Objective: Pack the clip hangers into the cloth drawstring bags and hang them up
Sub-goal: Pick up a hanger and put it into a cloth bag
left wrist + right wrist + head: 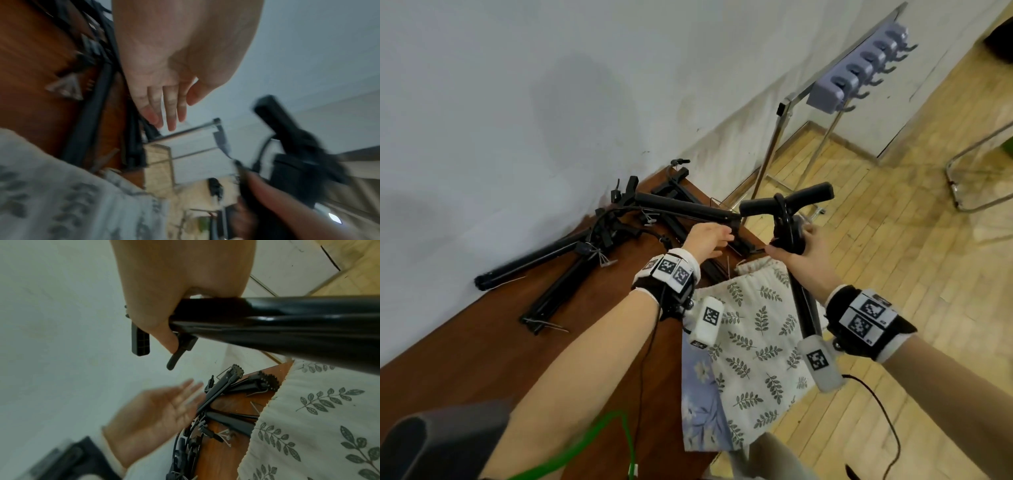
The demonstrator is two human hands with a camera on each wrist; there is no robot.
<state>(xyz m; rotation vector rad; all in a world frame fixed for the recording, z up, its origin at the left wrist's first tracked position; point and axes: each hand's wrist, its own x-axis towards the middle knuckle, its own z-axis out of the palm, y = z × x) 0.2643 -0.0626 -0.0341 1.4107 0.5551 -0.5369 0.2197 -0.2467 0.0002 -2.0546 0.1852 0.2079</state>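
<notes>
My right hand [799, 255] grips a bundle of black clip hangers [787, 219] lifted above the table's right end; in the right wrist view its fingers [164, 331] wrap the black bars [287, 324]. My left hand [707, 240] hovers open over the pile of black clip hangers [599, 236] on the brown table [465, 342], fingers [170, 112] straight and holding nothing. A cream drawstring bag with a leaf print [753, 346] lies flat at the table's right edge, below both hands, with a blue floral bag [698, 404] partly under it.
A metal clothes rail [784, 137] with lilac hook blocks [859, 72] stands beyond the table by the white wall. Wooden floor lies to the right, with another metal frame [969, 178] there. A green cable [585, 442] and a grey object [441, 442] sit near me.
</notes>
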